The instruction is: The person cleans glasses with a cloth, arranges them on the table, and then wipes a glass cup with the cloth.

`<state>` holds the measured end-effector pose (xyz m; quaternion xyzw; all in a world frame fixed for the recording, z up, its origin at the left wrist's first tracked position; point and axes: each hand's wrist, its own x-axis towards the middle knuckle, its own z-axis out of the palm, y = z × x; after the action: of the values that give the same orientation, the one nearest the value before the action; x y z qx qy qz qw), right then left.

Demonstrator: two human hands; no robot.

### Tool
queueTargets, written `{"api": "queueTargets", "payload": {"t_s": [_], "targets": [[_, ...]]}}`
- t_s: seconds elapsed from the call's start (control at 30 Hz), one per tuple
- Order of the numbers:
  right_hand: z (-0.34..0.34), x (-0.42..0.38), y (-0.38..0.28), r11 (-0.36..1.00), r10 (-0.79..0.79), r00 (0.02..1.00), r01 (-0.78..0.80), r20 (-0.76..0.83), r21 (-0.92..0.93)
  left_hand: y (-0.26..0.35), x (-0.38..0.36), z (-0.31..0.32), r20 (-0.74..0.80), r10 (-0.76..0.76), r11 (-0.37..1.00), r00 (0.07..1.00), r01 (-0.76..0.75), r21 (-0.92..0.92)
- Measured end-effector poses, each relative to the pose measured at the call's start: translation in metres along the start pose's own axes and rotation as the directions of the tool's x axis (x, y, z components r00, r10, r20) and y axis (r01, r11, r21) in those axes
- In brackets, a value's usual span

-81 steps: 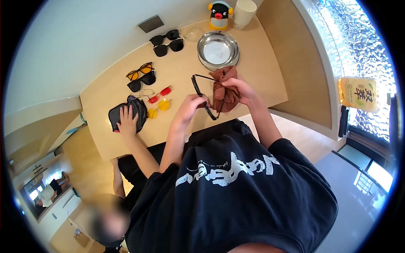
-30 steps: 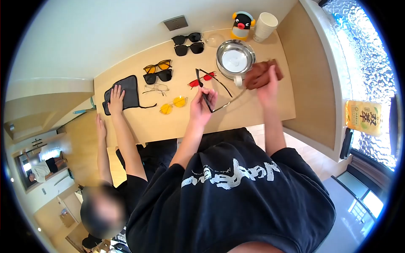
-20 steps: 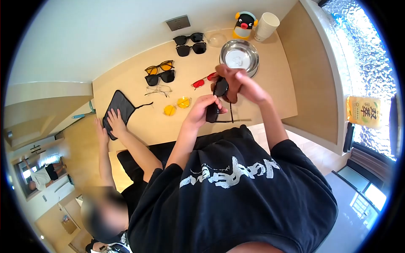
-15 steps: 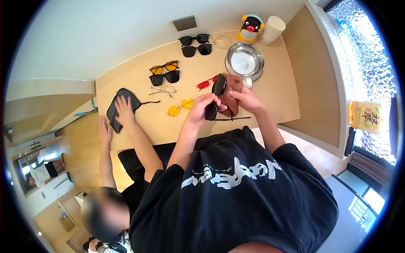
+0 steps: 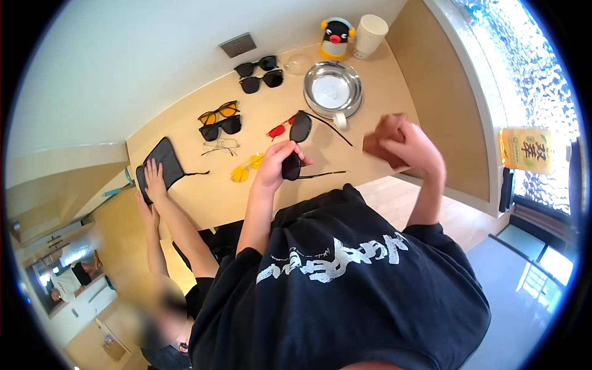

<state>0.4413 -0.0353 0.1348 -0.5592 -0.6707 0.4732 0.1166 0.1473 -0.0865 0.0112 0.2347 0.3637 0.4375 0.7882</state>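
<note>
Dark sunglasses (image 5: 301, 127) with both temples unfolded are pinched by the lower lens in my left hand (image 5: 277, 165), in front of my chest above the table. Off to the right, my right hand (image 5: 414, 148) is closed on a crumpled brown cloth (image 5: 385, 145), apart from the sunglasses. Red-lensed glasses (image 5: 279, 127) lie just behind the held pair, partly covered by it. Yellow round glasses (image 5: 246, 166) rest on the table left of my left hand, close to its fingers.
Several more glasses, among them black sunglasses (image 5: 222, 127) and clear wire glasses (image 5: 220, 147), lie on the table (image 5: 203, 185). A steel bowl (image 5: 333, 86), penguin figure (image 5: 337, 38) and paper cup (image 5: 370, 37) stand at the back. Left, a co-worker's hand (image 5: 154, 177) presses a black pouch (image 5: 163, 163).
My right hand has moved right with the cloth, away from the sunglasses, whose lenses and temples now show uncovered. My left hand keeps its grip. The whole view has shifted somewhat.
</note>
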Motion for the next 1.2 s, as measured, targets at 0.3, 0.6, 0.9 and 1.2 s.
{"api": "queueTargets", "payload": {"t_s": [0.3,0.6,0.9,1.2], "targets": [[0.014,-0.083,-0.165,0.54,-0.595,0.588,0.798,0.548,-0.268,-0.017,0.027,0.026,0.017,0.013,1.0,1.0,-0.013,-0.022],[0.034,-0.093,-0.209,0.268,-0.741,0.339,0.941,0.579,-0.206,-0.017,0.021,0.042,0.016,0.045,0.995,0.999,-0.043,-0.087],[-0.015,-0.077,-0.173,0.424,-0.668,0.464,0.88,0.582,-0.215,-0.024,0.009,0.045,-0.116,0.115,0.986,0.987,-0.127,-0.105],[0.053,0.004,0.077,0.439,-0.244,0.97,0.13,-0.021,0.889,-0.021,0.003,0.058,-0.21,0.326,0.944,0.922,-0.331,0.014]]}}
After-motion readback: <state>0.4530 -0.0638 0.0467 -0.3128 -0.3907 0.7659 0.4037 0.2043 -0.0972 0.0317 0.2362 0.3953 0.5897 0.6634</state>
